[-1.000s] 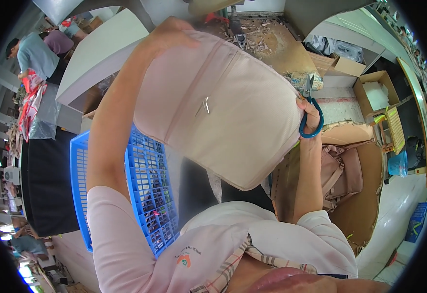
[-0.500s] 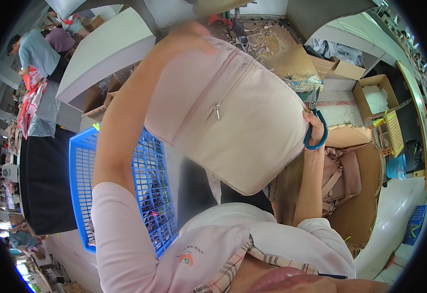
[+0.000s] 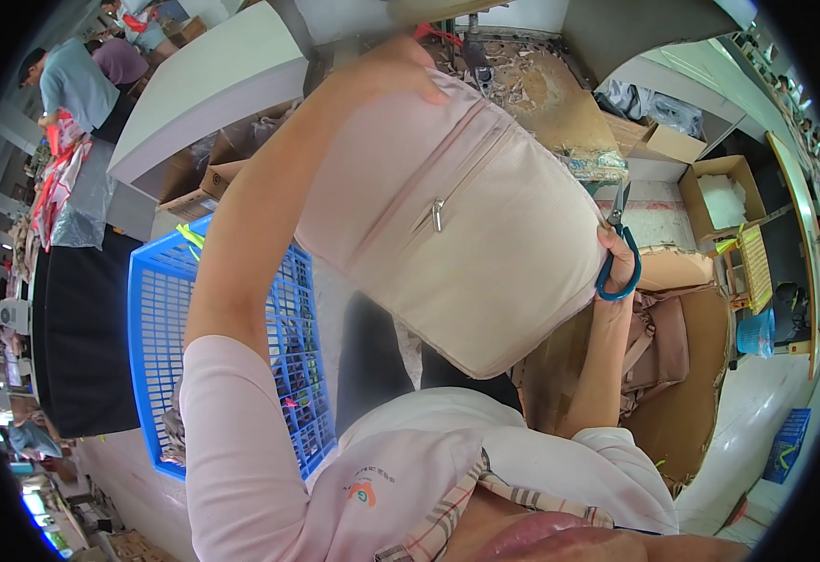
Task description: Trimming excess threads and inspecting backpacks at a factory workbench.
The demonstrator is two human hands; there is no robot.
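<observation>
A pale pink fabric bag piece (image 3: 494, 281) hangs tilted in front of my chest, its flat face turned toward me. A zipper runs slantwise across it, and a metal zipper pull (image 3: 438, 215) dangles from it. My left hand (image 3: 408, 77) grips the far upper edge, thumb on the near face and the other fingers mostly hidden behind. At the right edge, my right hand (image 3: 622, 260) pinches the fabric. Scissors (image 3: 606, 281) with dark teal handles hang on that same hand, blades pointing up and away.
On the left stands a blue plastic basket (image 3: 157, 337) with dark items inside. To the right, an open cardboard box (image 3: 696, 412) holds pink bags (image 3: 665, 342). A worktable with a machine and scraps (image 3: 532, 80) lies ahead. Another person (image 3: 74, 89) works far left.
Both hands have shifted slightly to the right with the bag piece. The grip on it and on the scissors looks the same.
</observation>
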